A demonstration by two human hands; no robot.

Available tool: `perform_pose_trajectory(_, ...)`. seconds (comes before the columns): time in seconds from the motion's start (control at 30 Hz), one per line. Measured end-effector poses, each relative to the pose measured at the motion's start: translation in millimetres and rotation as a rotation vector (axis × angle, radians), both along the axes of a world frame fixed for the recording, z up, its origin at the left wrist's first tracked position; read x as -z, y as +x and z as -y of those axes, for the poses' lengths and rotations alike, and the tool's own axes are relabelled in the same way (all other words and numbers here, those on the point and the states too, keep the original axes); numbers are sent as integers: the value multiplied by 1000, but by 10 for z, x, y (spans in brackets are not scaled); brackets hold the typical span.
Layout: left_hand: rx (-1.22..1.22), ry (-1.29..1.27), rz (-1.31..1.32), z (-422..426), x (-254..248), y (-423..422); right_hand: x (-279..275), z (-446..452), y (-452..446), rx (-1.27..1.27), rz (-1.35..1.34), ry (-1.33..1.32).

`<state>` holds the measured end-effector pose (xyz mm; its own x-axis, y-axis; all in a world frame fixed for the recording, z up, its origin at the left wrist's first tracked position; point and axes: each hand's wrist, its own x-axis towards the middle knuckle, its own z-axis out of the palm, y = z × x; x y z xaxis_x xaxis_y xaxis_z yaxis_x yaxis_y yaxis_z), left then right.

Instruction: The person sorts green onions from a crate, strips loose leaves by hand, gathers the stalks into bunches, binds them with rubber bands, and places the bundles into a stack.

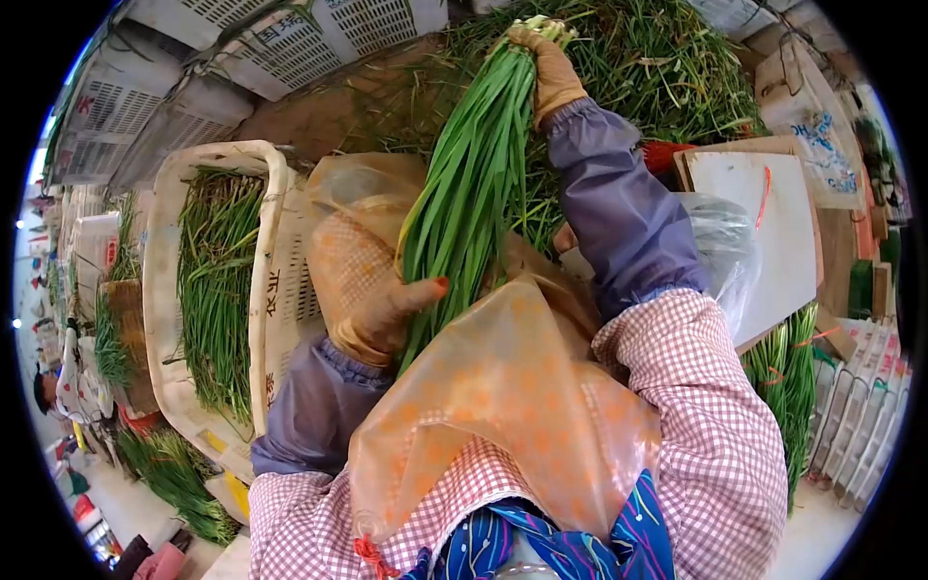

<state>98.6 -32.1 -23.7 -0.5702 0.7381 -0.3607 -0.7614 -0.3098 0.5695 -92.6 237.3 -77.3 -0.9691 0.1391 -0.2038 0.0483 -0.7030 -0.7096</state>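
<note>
A long bunch of green leafy stalks (474, 174) hangs diagonally in front of me, its pale root ends at the top and its leaf tips down by the apron. My right hand (549, 68), in a tan glove, is closed around the bunch just below the roots. Lower down, my left hand (387, 314), also gloved and with an orange-red thumb tip, lies against the left side of the leaves; its fingers are mostly hidden behind them. A translucent orange-patterned apron (493, 387) covers my lap beneath the bunch.
A cream plastic crate (274, 290) with green stalks stands at the left. Loose greens (667, 77) are heaped at the top. A white board (754, 213) and clear plastic bag (720, 242) are at the right, above tied bundles (788, 387). Perforated crates (309, 48) line the upper left.
</note>
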Motion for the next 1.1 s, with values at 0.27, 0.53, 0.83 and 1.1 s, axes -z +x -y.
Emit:
perform_pose_trajectory(0.27,167,-207,393,-209,120,-36,339,-93,-219,-25,-1,-75)
perform_pose_trajectory(0.53,201,-468,317,-173,-233,-502,410,-227,-128,50,-7,-162)
perform_pose_trajectory(0.83,441,-635,-104,-272,-343,-2779,969,-384,262,407,614,719)
perform_pose_trajectory(1.1,-251,-825,-613,-894,-892,-3215,-27,900,659,-797,-464,73)
